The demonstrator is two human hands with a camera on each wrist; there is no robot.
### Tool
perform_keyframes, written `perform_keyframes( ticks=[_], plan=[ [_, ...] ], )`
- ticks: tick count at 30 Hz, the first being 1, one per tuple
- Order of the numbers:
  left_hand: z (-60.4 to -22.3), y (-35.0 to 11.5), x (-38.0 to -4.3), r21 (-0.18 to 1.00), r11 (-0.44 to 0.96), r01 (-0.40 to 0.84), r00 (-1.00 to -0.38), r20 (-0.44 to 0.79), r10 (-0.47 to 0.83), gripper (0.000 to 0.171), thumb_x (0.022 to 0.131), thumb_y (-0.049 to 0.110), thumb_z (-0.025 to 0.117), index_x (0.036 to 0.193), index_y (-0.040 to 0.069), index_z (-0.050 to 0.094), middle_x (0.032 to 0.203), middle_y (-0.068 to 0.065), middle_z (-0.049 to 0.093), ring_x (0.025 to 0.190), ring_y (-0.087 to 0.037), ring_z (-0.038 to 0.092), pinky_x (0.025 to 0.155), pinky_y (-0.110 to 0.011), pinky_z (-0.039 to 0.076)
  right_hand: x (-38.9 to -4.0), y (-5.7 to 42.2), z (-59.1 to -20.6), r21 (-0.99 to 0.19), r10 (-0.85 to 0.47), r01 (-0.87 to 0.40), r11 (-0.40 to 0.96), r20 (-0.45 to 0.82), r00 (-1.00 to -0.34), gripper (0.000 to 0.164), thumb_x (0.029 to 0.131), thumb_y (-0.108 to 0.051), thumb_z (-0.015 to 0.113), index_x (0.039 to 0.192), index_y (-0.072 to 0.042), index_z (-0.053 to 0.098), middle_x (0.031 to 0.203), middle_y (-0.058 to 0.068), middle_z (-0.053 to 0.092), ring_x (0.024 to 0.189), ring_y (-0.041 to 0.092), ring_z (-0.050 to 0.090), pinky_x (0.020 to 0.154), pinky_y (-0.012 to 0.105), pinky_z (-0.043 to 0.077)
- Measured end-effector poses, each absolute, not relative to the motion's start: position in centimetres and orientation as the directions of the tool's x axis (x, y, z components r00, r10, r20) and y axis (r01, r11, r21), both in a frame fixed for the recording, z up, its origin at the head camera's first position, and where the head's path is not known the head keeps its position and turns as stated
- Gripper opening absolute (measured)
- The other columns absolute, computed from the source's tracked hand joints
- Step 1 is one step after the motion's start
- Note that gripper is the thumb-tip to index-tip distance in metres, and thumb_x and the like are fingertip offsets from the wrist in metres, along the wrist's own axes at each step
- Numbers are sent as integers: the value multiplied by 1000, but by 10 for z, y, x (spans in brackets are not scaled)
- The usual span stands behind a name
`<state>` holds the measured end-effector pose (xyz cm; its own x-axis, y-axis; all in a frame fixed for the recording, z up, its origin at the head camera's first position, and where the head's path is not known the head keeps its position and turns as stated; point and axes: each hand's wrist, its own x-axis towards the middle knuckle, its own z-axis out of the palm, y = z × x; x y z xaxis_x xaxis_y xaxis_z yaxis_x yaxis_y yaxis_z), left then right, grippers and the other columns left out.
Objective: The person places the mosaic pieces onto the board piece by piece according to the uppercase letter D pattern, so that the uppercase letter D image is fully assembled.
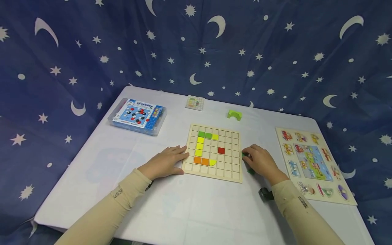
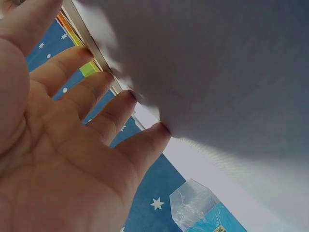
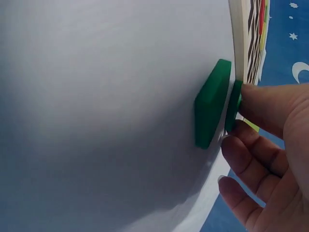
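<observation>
A wooden grid board lies between the hands. Green squares, yellow squares, orange squares and a yellow quarter-round tile form a C shape on it. One red square sits apart, right of centre. My left hand rests its outstretched fingers at the board's left edge. At the right edge, my right hand pinches a thin green tile between thumb and fingers. Another green tile lies on the cloth beside it, partly under the hand in the head view.
A clear plastic box with a molecule picture stands at the back left. Behind the board are a small pattern card and a light-green arch block. A vehicle puzzle board lies on the right. A star-patterned curtain hangs behind the white-covered table.
</observation>
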<state>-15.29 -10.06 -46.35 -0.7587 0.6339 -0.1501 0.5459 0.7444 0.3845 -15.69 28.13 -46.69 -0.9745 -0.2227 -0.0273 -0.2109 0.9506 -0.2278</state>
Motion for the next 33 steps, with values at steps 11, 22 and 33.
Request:
perform_keyframes(
  ticks=[11, 22, 33],
  plan=[
    [-464, -100, -153, 375, 753, 541, -763, -158, 627, 72, 87, 42, 74, 149, 15, 47, 161, -6, 31, 148, -29, 26, 119, -50, 23, -158, 277, -463, -229, -193, -176, 957, -55, -980, 28, 91, -23, 73, 116, -10, 71, 106, 8, 65, 86, 21, 60, 78, 44, 51],
    [-460, -100, -153, 380, 748, 544, -759, -156, 632, 72, 87, 42, 74, 149, 13, 47, 160, -8, 31, 148, -31, 27, 119, -51, 23, -157, 282, -460, -219, -169, -144, 965, -103, -980, 28, 92, -23, 73, 117, -12, 70, 110, 10, 64, 87, 23, 59, 80, 46, 51],
    [-462, -100, -154, 377, 752, 540, -760, -165, 628, 72, 88, 42, 74, 149, 14, 47, 161, -7, 30, 148, -29, 27, 119, -50, 23, -156, 285, -465, -192, -203, -191, 963, -42, -978, 30, 90, -19, 73, 118, -9, 69, 108, 12, 64, 88, 26, 62, 81, 47, 52]
  ],
)
